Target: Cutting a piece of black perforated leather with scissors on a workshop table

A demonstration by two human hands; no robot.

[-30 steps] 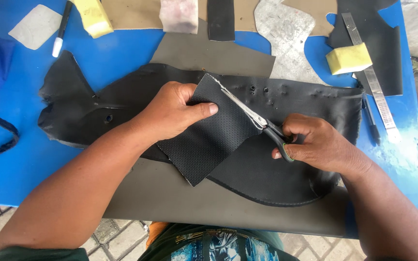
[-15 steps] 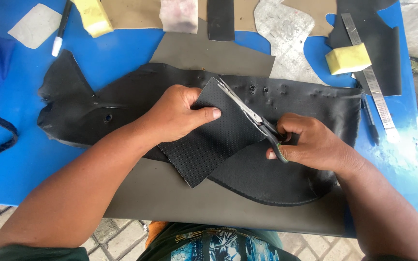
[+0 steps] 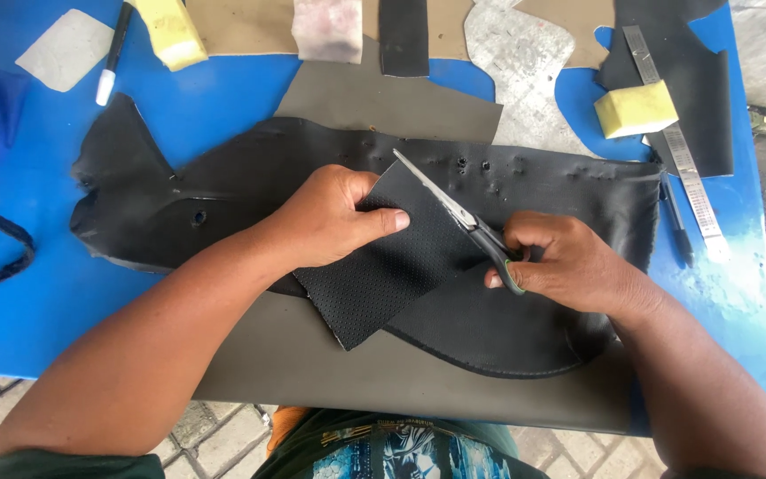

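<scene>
Head view looks straight down on a blue worktable [image 3: 223,115] where a person bends over a stack of sheet material. Their left hand [image 3: 334,222] comes in from the lower left, forearm angled up across the table edge, palm down and fingers spread flat over a black perforated piece [image 3: 383,275]. The thumb stretches out to the right along that piece's upper part, pinning it in place rather than gripping it.

Their right hand [image 3: 560,266] enters from the lower right, wrist bent inward, fingers curled shut through the dark handles of a pair of scissors [image 3: 454,213]. The blades point up and to the left, lying along the top right edge of the perforated piece; they look nearly closed, with only a narrow gap, though I cannot tell exactly how far.

The perforated piece rests tilted like a diamond on a large black leather sheet [image 3: 250,177], which spreads across the middle of the table and has small punched holes near its upper edge. Under both lies a grey sheet [image 3: 383,372] reaching the near table edge.

Further back sit two yellow sponge blocks [image 3: 636,108], one at each side, a metal ruler [image 3: 676,151] by the right one, a marker pen [image 3: 110,53] at the upper left, and a pale metal template [image 3: 525,62].
</scene>
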